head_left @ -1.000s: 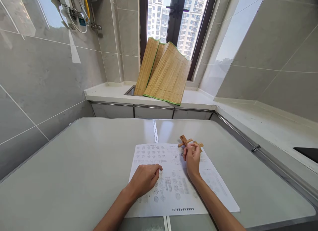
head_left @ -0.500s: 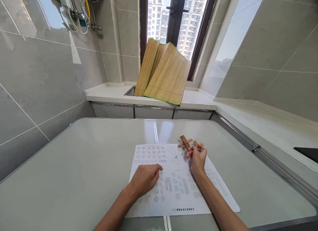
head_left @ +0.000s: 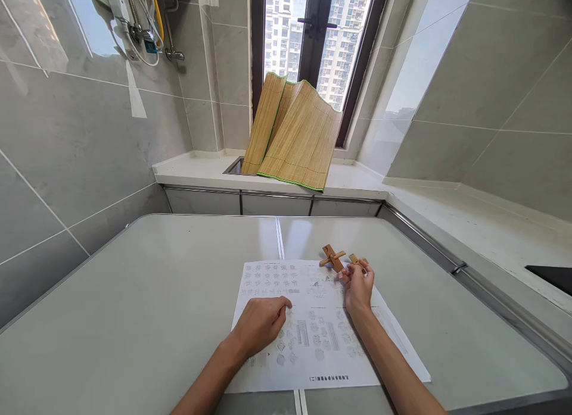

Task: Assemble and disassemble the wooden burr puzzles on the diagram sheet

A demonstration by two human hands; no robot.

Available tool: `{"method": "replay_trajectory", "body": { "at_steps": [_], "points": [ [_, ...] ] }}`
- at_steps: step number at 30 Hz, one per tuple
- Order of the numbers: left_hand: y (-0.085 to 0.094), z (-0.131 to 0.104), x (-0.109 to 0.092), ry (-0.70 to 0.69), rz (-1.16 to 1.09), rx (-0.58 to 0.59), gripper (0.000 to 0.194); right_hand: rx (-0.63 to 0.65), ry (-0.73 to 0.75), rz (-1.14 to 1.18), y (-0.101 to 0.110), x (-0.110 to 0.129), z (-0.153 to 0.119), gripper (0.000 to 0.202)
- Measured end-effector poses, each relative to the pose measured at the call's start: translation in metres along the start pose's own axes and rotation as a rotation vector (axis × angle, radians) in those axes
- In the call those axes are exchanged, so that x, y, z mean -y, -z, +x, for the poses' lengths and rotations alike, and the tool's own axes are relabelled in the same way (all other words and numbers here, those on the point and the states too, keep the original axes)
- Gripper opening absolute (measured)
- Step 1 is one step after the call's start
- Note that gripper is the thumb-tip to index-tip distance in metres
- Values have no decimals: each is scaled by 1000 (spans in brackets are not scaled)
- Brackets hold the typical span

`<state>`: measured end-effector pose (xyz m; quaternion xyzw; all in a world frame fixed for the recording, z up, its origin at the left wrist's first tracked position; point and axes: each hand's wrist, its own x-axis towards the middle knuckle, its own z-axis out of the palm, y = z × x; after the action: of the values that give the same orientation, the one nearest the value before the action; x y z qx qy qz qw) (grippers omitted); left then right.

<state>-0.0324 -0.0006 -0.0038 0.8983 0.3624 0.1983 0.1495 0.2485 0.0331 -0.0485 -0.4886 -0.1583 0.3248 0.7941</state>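
A printed white sheet (head_left: 330, 358) with small diagrams lies on the pale table. My left hand (head_left: 263, 323) rests on its left part, fingers curled under; whether anything is in them is hidden. At the sheet's upper right edge, two crossed wooden pieces (head_left: 332, 258) lie just left of my right hand (head_left: 358, 284). The right hand's fingers are bent together at a second small wooden piece (head_left: 355, 259), partly covered by them; whether they grip it is unclear.
The table (head_left: 134, 308) has a seam down its middle. Beyond it, a folded bamboo mat (head_left: 304, 141) leans on the white ledge (head_left: 192, 172) before a window. A dark object (head_left: 552, 276) sits on the right ledge. Pipes and cables hang at upper left.
My right hand has shifted very slightly to the right. My left hand stays in place on the sheet, and the crossed wooden pieces look unmoved.
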Motion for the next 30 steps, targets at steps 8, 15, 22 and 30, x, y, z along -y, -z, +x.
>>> {"method": "replay_trajectory", "body": {
  "at_steps": [8, 15, 22, 30],
  "points": [
    [-2, 1, -4, 88, -80, -89, 30, 136, 275, -95, -13, 28, -27, 24],
    [2, 9, -7, 335, -474, -339, 24, 591, -108, 28, -25, 37, -56, 38],
    [-6, 12, 0, 269, -913, -173, 61, 1017, -410, 21, -31, 18, -85, 40],
    [0, 11, -6, 266, -1002, -130, 49, 1260, -290, -131, -30, 22, -89, 33]
  ]
}}
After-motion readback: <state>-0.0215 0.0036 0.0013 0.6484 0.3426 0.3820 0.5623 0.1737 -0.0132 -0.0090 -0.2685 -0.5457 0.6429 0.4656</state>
